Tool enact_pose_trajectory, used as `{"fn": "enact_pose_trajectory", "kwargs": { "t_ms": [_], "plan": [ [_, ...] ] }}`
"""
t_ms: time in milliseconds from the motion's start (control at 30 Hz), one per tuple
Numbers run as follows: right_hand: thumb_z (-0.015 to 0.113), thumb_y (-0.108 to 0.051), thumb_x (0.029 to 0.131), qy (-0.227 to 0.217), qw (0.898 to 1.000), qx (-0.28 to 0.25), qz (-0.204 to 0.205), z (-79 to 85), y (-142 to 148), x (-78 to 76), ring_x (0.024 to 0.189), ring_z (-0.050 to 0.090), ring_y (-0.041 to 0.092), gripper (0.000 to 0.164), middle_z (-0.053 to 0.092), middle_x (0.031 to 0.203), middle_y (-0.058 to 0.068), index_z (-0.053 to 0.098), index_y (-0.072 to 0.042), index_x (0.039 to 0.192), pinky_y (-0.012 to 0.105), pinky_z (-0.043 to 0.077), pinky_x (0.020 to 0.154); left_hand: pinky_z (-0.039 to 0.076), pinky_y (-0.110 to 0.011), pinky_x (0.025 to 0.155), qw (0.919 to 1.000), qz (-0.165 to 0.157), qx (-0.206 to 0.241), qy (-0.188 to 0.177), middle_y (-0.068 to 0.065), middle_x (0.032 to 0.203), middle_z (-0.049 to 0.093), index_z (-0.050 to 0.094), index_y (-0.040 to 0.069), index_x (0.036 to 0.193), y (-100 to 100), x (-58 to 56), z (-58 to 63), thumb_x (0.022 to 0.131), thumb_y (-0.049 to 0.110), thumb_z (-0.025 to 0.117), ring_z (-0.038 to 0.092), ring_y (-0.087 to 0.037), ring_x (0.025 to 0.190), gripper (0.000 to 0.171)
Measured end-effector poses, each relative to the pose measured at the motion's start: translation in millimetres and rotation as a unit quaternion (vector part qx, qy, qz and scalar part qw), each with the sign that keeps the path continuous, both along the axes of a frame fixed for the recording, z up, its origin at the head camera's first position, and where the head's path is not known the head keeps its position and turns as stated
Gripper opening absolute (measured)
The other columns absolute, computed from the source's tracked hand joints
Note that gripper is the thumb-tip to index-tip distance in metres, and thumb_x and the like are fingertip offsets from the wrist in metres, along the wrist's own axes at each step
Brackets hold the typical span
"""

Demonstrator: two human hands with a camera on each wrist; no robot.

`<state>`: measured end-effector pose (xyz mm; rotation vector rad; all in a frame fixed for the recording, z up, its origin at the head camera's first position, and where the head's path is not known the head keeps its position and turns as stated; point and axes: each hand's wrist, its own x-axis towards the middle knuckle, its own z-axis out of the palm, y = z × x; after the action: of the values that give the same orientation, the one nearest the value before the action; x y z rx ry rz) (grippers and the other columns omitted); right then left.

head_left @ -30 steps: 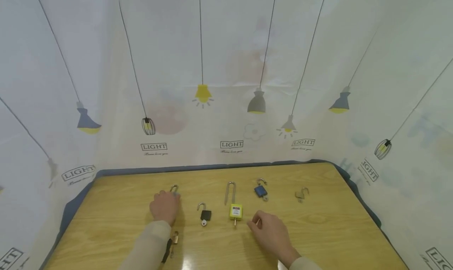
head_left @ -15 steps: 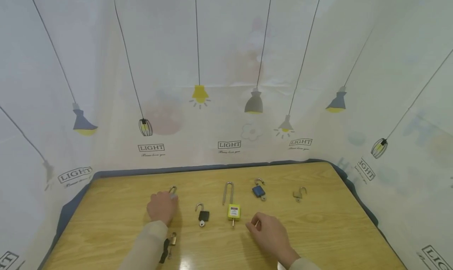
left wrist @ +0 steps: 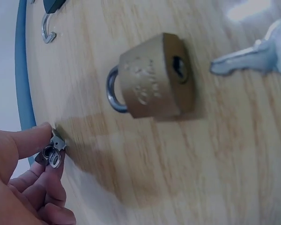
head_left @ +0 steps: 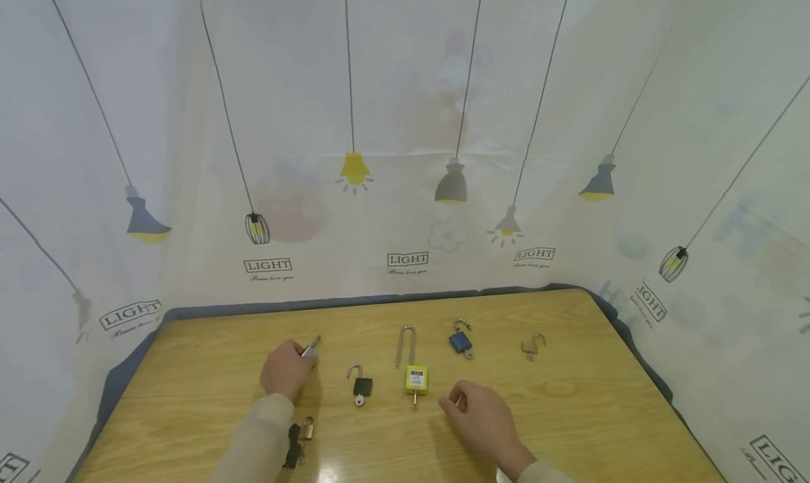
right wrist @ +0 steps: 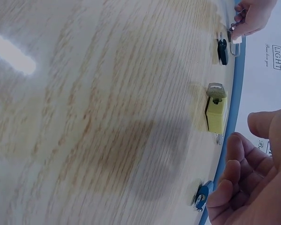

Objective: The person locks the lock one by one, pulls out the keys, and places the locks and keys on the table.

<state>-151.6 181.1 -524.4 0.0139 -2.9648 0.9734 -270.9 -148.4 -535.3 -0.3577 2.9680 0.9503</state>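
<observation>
My left hand [head_left: 286, 370] pinches a small silver-grey padlock [head_left: 311, 350] between thumb and fingers at the left of the table. The left wrist view shows a key [left wrist: 55, 159] at its near end, while the fingers cover much of its body. Behind that hand, by the sleeve, a brass padlock [left wrist: 147, 77] lies with its shackle closed and a loose key [left wrist: 253, 58] beside it. My right hand [head_left: 484, 420] hovers loosely curled and holds nothing. Nearest to it is a yellow padlock [head_left: 416, 380], with a key in its base and a long shackle raised out.
Between the hands lies a black padlock [head_left: 363, 387] with its shackle open and a key in it. Farther back are a blue padlock [head_left: 460, 341] and a dull metal padlock [head_left: 531, 346], both open with keys. A printed cloth [head_left: 405, 209] walls the wooden table [head_left: 569, 413].
The left hand has tilted the silver-grey padlock, so its shackle now shows edge-on instead of as a loop. The right hand has stayed in place; the head view has shifted slightly.
</observation>
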Motion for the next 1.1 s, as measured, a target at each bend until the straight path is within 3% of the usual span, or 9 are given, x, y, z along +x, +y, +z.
{"fn": "enact_pose_trajectory", "kwargs": {
  "t_ms": [233, 367, 567, 800, 967, 1100],
  "plan": [
    [0.064, -0.039, 0.089, -0.011, 1.0, -0.003, 0.003, 0.3, -4.0, 1.7, 0.055, 0.045, 0.009, 0.02, 0.051, 0.064, -0.008, 0.063, -0.02, 0.082, 0.026, 0.039, 0.049, 0.04, -0.033, 0.053, 0.9999, 0.002, 0.014, 0.004, -0.011, 0.083, 0.066, 0.066, 0.002, 0.096, -4.7, 3.5, 1.6, 0.085, 0.027, 0.063, 0.054, -0.022, 0.066, 0.028],
    [0.063, -0.039, 0.09, -0.011, 1.0, -0.007, 0.004, 0.3, -5.5, 1.6, 0.055, 0.046, 0.009, 0.02, 0.052, 0.064, -0.008, 0.063, -0.02, 0.083, 0.026, 0.04, 0.049, 0.043, -0.035, 0.055, 0.9989, 0.0, 0.045, 0.008, -0.012, 0.087, 0.068, 0.066, 0.0, 0.102, -8.7, 3.7, 3.0, 0.086, 0.027, 0.065, 0.057, -0.023, 0.069, 0.031],
    [0.063, -0.038, 0.09, -0.004, 1.0, -0.009, 0.001, 1.4, -5.8, 0.5, 0.054, 0.045, 0.008, 0.019, 0.051, 0.063, -0.009, 0.063, -0.021, 0.083, 0.025, 0.039, 0.048, 0.047, -0.04, 0.068, 0.9938, -0.011, 0.11, 0.007, -0.013, 0.096, 0.068, 0.065, 0.001, 0.106, -7.7, 6.9, 19.2, 0.089, 0.031, 0.065, 0.059, -0.025, 0.081, 0.035],
    [0.061, -0.04, 0.092, 0.015, 1.0, -0.025, -0.003, 8.1, -9.8, -2.6, 0.053, 0.045, 0.007, 0.02, 0.052, 0.062, -0.011, 0.064, -0.021, 0.085, 0.024, 0.039, 0.048, 0.047, -0.043, 0.076, 0.9809, -0.039, 0.189, -0.023, -0.015, 0.102, 0.067, 0.063, 0.001, 0.108, 7.5, 18.9, 43.0, 0.089, 0.028, 0.066, 0.059, -0.028, 0.092, 0.033],
    [0.062, -0.038, 0.092, 0.042, 0.998, -0.044, 0.014, 16.1, -18.5, -5.2, 0.052, 0.045, 0.005, 0.017, 0.054, 0.065, -0.013, 0.065, -0.022, 0.088, 0.023, 0.039, 0.047, 0.045, -0.047, 0.082, 0.9668, -0.067, 0.243, -0.042, -0.011, 0.101, 0.067, 0.06, 0.003, 0.108, 21.7, 34.6, 48.3, 0.089, 0.025, 0.067, 0.06, -0.031, 0.097, 0.03],
    [0.064, -0.036, 0.091, 0.071, 0.995, -0.056, 0.035, 21.7, -28.4, -7.0, 0.05, 0.043, 0.004, 0.014, 0.055, 0.066, -0.014, 0.065, -0.022, 0.089, 0.022, 0.037, 0.045, 0.045, -0.047, 0.083, 0.9576, -0.086, 0.272, -0.043, -0.008, 0.097, 0.067, 0.06, 0.005, 0.105, 32.9, 49.3, 49.4, 0.088, 0.026, 0.069, 0.061, -0.027, 0.092, 0.028]
  ]
}}
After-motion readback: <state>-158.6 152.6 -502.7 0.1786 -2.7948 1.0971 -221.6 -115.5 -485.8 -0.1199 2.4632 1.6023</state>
